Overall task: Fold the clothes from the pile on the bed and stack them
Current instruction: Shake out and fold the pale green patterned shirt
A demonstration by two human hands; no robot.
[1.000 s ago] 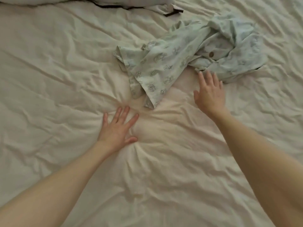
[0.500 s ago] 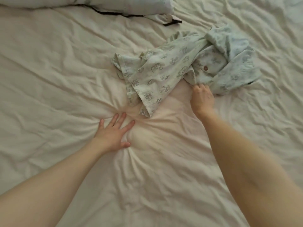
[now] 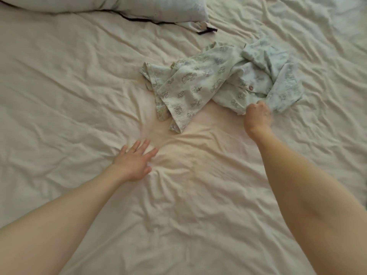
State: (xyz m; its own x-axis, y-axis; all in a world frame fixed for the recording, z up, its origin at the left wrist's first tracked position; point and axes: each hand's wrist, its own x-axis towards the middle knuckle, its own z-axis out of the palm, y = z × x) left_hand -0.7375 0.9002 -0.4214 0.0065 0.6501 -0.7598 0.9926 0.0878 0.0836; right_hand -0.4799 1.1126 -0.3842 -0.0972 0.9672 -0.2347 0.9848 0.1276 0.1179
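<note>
A crumpled pale green printed garment [image 3: 198, 84] with a brown button lies on the cream bed sheet [image 3: 69, 86], right of centre. My right hand [image 3: 257, 114] is curled at the garment's near edge, fingers gripping the cloth just below the button. My left hand [image 3: 135, 161] lies flat on the sheet with fingers spread, a little below and left of the garment, touching no clothing.
A pale pillow [image 3: 155, 8] lies along the far edge at top left, with a dark strap [image 3: 206, 31] by its corner. The wrinkled sheet stretches all around the garment.
My right hand went from open beside the garment to curled on its near edge. The garment has shifted slightly. My left hand stays pressed flat on the sheet.
</note>
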